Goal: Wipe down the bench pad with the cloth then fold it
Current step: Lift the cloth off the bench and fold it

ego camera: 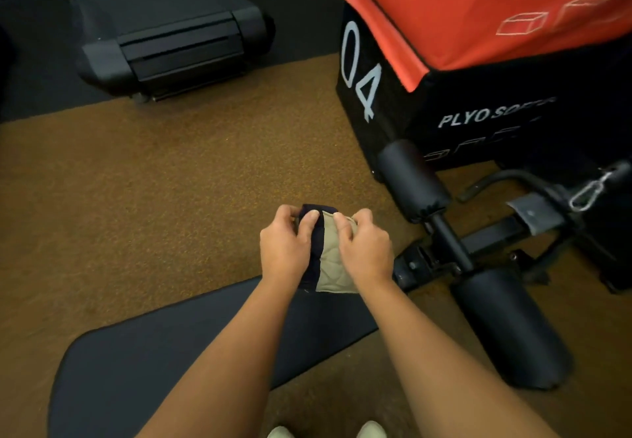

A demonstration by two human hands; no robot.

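Note:
A small cloth, dark navy on its left and quilted beige on its right, hangs in the air above the far end of the black bench pad. My left hand pinches its upper left edge, thumb on the navy part. My right hand pinches the upper right edge, thumb on the beige part. Both hands sit side by side, and the cloth's lower edge dangles between my wrists. The pad runs from the lower left up under my forearms.
Black foam rollers and the bench's metal frame lie to the right. A black and red plyo box stands behind them. A treadmill end sits at the back left. Brown rubber floor lies between.

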